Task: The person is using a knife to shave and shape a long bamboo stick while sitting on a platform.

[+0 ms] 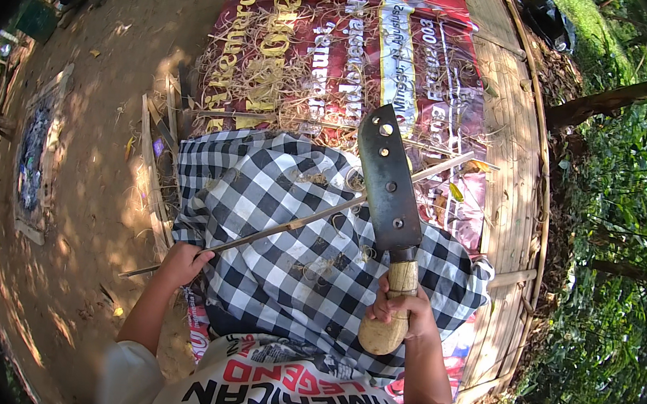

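My right hand [407, 309] is wrapped round the pale wooden handle of a broad cleaver [390, 181]. Its dark blade, pierced with several holes, points away from me, over my lap. In my left hand [186, 265] is the near end of a long, thin bamboo strip [281, 227], with a short tail jutting out past my fist to the left. The strip slants up to the right and passes behind the blade; whether the two touch I cannot tell. Beneath both lies a black-and-white checked cloth [261, 195] spread over my legs, with shavings on it.
A red printed banner [339, 54], littered with curly shavings [273, 78], covers the bamboo-slat platform [512, 143] ahead. Loose split bamboo pieces [151, 172] lean at its left edge. Bare earth [101, 139] lies to the left, green plants [622, 210] and a wooden post [614, 102] to the right.
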`<control>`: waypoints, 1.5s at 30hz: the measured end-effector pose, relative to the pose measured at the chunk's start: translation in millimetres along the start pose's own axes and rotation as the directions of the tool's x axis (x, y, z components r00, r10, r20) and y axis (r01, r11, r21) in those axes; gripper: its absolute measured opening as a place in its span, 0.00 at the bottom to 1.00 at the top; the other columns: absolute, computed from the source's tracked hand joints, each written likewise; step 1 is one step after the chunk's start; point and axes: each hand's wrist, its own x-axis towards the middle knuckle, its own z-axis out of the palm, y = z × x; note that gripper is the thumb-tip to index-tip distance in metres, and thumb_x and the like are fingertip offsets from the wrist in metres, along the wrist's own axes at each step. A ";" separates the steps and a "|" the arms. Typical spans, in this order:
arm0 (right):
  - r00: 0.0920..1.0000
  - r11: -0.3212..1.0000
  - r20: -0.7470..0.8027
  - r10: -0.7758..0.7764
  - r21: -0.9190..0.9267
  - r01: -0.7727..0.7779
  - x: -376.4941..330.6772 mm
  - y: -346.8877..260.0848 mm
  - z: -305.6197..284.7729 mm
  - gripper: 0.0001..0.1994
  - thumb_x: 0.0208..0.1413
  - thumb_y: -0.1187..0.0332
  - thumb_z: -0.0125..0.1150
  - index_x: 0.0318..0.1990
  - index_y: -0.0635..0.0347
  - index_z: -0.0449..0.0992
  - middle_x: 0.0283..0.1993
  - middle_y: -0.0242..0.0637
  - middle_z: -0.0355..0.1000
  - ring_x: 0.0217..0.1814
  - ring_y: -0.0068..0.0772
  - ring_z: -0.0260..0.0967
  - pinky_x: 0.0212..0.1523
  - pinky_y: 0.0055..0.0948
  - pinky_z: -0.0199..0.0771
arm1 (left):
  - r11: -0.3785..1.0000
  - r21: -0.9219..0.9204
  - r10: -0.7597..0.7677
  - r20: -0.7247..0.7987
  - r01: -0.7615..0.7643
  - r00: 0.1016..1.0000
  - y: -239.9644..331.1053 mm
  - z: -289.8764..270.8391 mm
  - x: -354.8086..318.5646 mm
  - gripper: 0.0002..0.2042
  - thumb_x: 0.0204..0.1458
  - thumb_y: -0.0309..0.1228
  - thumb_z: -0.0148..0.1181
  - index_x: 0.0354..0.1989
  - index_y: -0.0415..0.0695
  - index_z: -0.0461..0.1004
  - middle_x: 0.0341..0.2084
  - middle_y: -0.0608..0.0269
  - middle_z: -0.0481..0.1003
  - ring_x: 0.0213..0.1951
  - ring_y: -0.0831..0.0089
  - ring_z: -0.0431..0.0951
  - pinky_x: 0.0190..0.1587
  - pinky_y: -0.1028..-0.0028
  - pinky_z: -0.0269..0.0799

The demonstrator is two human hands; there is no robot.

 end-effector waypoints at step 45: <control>1.000 0.999 -0.007 -0.008 0.042 0.008 -16.8 6.3 -15.0 0.16 0.31 0.75 0.52 0.34 0.64 0.62 0.16 0.40 0.63 0.16 0.31 0.62 0.33 0.37 0.69 | 0.956 0.282 0.179 -0.348 -0.080 0.920 3.3 21.5 -8.9 0.21 0.52 0.47 0.57 0.18 0.40 0.69 0.10 0.49 0.67 0.17 0.49 0.70 0.20 0.59 0.63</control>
